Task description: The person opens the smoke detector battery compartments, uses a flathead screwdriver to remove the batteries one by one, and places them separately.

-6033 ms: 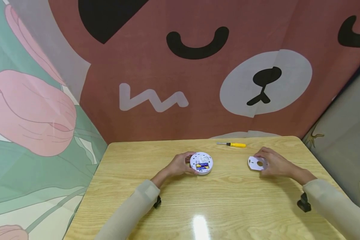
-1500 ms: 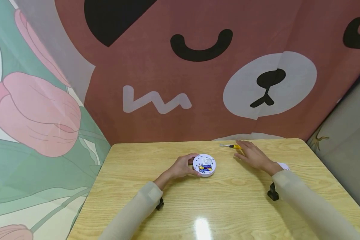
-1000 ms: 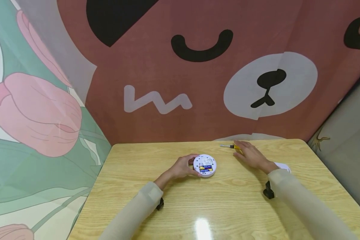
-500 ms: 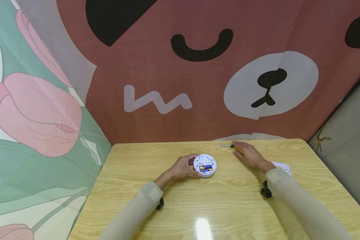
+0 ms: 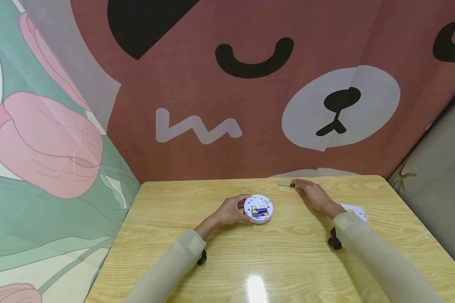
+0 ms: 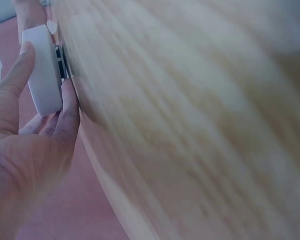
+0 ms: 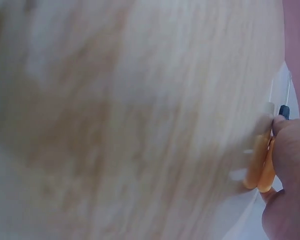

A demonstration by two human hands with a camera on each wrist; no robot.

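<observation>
My left hand [image 5: 227, 211] holds a round white smoke detector [image 5: 251, 202] by its left side, fingers at the far edge and thumb at the near edge. Batteries [image 5: 260, 211] with blue and yellow wrappers lie in its upturned face. From the side, in the left wrist view, the detector's white casing [image 6: 42, 75] sits between thumb and fingers. At the back of the table my right hand [image 5: 314, 196] pinches the yellow handle of a screwdriver [image 7: 266, 172]. The metal shaft [image 5: 284, 184] points left; the hand hides most of the handle in the head view.
A white mounting plate [image 5: 358, 211] lies on the wooden table [image 5: 288, 252], partly covered by my right wrist and sleeve. Behind the table's far edge hangs a brown curtain [image 5: 189, 160] with a cartoon bear face.
My right hand has let go of the white plate, moved to the screwdriver and, most recently, closed its fingers over the handle. My left hand stays around the detector.
</observation>
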